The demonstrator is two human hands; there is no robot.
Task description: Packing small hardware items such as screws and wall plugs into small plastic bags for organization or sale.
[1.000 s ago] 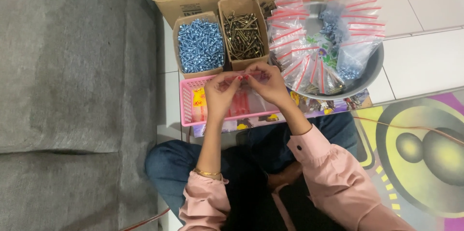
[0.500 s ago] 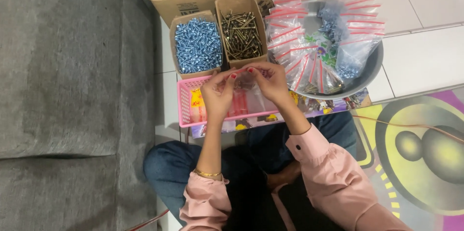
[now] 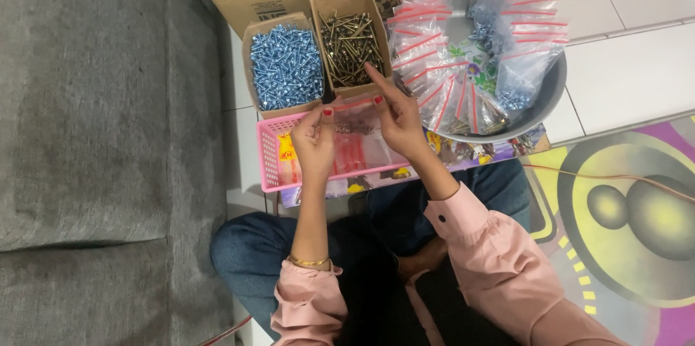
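A small zip bag (image 3: 352,116) is pinched by left hand (image 3: 313,140) and right hand (image 3: 397,118); sealing appears underway, needing a press along the strip.

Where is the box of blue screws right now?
In the head view, the box of blue screws sits upper centre-left, beside the box of dark screws, behind the pink basket.

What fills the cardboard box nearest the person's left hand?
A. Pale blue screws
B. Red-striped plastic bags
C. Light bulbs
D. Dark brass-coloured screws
A: the box of pale blue screws sits just beyond the left hand; the dark screws lie further right.
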